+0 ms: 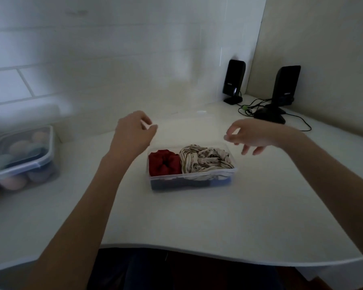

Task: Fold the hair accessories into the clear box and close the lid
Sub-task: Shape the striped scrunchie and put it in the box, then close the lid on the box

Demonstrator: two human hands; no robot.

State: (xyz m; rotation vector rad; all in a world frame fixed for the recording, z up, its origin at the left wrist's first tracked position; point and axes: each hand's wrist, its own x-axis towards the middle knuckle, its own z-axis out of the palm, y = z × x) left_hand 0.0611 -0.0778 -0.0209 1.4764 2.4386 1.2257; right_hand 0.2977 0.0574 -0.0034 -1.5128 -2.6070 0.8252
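Clear box (192, 181) lies between, below both hands.

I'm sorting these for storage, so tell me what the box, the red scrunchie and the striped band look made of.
Box: clear, smooth plastic, it seems; its contents show through the wall.
Red scrunchie: soft matte fabric, gathered into puffy folds around a centre hole.
Striped band: thin cream cloth with dark stripes, crumpled into loose twists. The exact fibre of either can't be told.
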